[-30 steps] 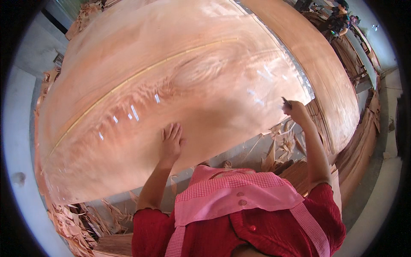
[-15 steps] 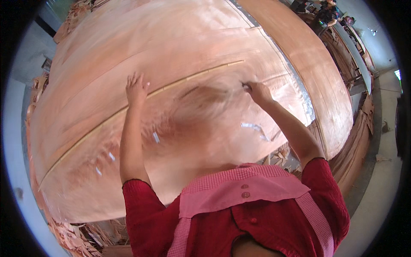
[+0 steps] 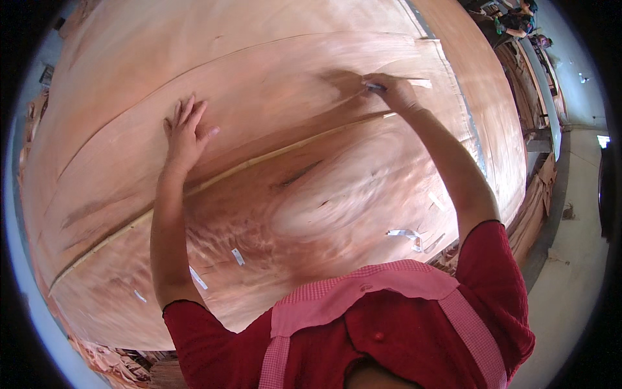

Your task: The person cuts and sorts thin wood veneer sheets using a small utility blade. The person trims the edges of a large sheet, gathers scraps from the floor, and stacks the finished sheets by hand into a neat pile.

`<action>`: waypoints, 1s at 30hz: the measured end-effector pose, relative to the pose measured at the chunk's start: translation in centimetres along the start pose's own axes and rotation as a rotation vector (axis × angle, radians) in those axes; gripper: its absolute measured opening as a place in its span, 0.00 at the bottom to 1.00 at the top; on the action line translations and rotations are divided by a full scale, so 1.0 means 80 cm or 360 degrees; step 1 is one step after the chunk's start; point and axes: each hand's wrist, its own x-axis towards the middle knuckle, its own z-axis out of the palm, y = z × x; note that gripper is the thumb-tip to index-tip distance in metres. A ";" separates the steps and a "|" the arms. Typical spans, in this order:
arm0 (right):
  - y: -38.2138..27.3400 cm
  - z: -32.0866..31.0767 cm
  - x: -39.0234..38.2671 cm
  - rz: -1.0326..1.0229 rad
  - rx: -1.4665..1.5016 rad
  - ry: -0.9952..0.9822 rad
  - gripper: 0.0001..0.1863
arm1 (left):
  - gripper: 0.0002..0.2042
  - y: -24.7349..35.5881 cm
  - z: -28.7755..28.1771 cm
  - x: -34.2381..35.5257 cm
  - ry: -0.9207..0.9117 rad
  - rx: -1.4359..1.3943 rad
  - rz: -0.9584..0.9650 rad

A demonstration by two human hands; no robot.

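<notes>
Wide sheets of reddish-brown wood veneer (image 3: 259,84) lie spread before me. A long, thin yellowish strip (image 3: 259,159) runs slantwise across them, passing under my left forearm. Beyond this strip, my left hand (image 3: 186,133) rests on the veneer with fingers spread, holding nothing. My right hand (image 3: 393,94) is at the far right, past the strip's right end. It pinches a small dark tool with a pale metallic end (image 3: 373,85), perhaps a blade; its full shape is hidden by the fingers. A dark shadow falls on the veneer beside it.
Short white tape pieces (image 3: 238,257) stick to the near veneer, with a curled white piece (image 3: 407,234) at right. More veneer (image 3: 476,58) lies beyond a gap. Scraps (image 3: 107,363) are heaped at the lower left. Another person (image 3: 518,24) is at the far upper right.
My right hand has moved from the near side of the strip to its far side. My left hand has shifted farther beyond the strip. The whole view has shifted slightly.
</notes>
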 end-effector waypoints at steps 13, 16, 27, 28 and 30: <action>-0.090 -0.093 -0.119 -0.0356 0.0202 0.0288 0.12 | 0.25 0.119 -0.120 -0.103 0.0394 0.0355 0.0462; -0.089 -0.052 -0.158 -0.0262 0.0300 0.0038 0.11 | 0.22 0.120 -0.085 -0.155 0.0216 0.0270 0.0345; -0.076 -0.007 -0.168 -0.0105 -0.0086 -0.0190 0.11 | 0.19 0.111 0.000 -0.175 0.0276 0.0335 0.0367; -0.083 -0.009 -0.159 -0.0084 -0.0131 -0.0240 0.11 | 0.19 0.101 0.001 -0.167 0.0287 0.0339 0.0345; -0.099 -0.013 -0.150 -0.0023 -0.0212 -0.0349 0.12 | 0.18 0.084 -0.001 -0.155 0.0289 0.0343 0.0309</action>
